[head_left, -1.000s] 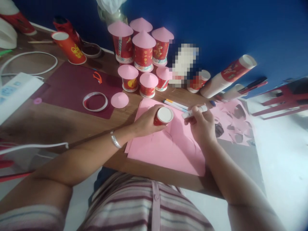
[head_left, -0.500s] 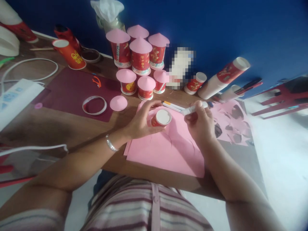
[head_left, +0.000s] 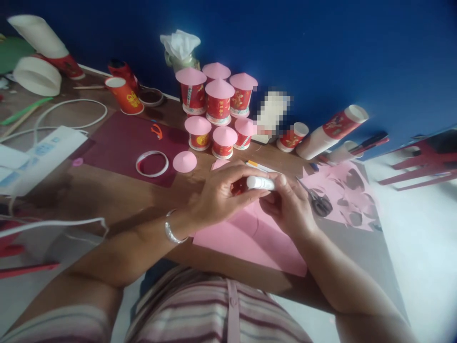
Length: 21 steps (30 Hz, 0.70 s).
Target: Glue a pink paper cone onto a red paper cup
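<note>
My left hand (head_left: pixel 228 190) is curled around a small red paper cup (head_left: pixel 238 187), mostly hidden behind the fingers. My right hand (head_left: pixel 288 202) grips a white glue tube (head_left: pixel 260 183) lying sideways, its blunt end toward the left. The left thumb and fingertips are at the tube, one below and one above; whether they press on it I cannot tell. Both hands are together over a stack of pink paper (head_left: pixel 246 243). Beyond them stand several red paper cups with pink cone roofs (head_left: pixel 224 136). A loose pink cone (head_left: pixel 184 162) lies to their left.
Scissors (head_left: pixel 321 205) rest by cut pink scraps (head_left: pixel 342 190) on the right. A pencil (head_left: pixel 260 166) lies behind my hands. On the left are a white ring (head_left: pixel 152 164), a maroon sheet (head_left: pixel 114 147), an orange cup (head_left: pixel 124 96) and a white cable (head_left: pixel 71 102). A blue wall stands behind.
My hands have come together: the right hand brought the glue tube left, to the left fingers. The cup is now mostly covered. The scissors show more, and the view has shifted.
</note>
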Tool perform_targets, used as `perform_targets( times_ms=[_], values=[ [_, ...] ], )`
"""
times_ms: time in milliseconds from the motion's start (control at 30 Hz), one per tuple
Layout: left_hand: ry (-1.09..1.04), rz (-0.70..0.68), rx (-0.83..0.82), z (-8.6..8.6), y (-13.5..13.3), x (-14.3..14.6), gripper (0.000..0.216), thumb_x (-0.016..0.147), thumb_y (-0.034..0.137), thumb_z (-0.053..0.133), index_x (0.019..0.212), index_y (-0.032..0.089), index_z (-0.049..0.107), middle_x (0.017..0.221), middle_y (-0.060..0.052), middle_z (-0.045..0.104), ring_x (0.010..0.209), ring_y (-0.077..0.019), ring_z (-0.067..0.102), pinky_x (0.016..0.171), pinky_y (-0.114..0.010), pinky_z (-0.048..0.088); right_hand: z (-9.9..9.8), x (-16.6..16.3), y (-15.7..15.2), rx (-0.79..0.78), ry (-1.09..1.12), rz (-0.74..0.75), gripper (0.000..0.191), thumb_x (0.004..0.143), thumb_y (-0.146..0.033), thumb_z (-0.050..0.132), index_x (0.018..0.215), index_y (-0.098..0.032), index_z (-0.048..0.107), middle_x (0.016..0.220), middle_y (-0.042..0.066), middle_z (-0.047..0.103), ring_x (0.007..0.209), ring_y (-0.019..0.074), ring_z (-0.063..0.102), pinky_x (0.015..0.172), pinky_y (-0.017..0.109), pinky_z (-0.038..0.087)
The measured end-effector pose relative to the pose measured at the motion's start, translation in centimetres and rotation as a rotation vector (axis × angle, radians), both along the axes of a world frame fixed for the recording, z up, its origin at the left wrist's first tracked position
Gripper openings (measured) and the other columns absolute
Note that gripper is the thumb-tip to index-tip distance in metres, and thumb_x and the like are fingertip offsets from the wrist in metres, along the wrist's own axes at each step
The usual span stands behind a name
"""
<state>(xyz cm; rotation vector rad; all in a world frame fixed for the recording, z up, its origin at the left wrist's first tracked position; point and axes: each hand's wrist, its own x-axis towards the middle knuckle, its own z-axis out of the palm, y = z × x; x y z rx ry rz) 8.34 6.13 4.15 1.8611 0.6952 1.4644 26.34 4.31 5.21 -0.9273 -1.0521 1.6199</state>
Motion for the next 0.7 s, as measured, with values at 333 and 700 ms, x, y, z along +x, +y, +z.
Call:
perform_targets(
  times_ms=[333, 700],
  values=[
    [-0.209, -0.100, -0.321, -0.8, -2.4, 0.2, 0.020, 0.085, 0.028, 0.086, 0.101, 0.019, 0.078, 0.087, -0.003, 0.077, 0.073, -0.0105, 0.066, 0.062, -0.023, 0.053, -1.5, 2.2, -2.7, 0.459, -0.310, -0.188, 0.024, 0.101, -0.041, 0.070, 0.119, -0.025, 0.077, 0.071, -0.002, 0.068, 0.056, 0.0127, 0.064, 0.051, 0.027, 0.057],
    [-0.362, -0.166, -0.547, -0.6, -4.2, -0.1, 0.019, 0.077, 0.018, 0.090, 0.093, 0.018, 0.080, 0.086, -0.002, 0.078, 0.076, -0.0098, 0.070, 0.067, -0.017, 0.058, -1.3, 2.6, -4.5, 0.564, -0.453, -0.117, 0.017, 0.101, -0.031, 0.071, 0.116, -0.023, 0.069, 0.079, 0.000, 0.078, 0.061, 0.0165, 0.076, 0.052, 0.026, 0.063]
  ],
)
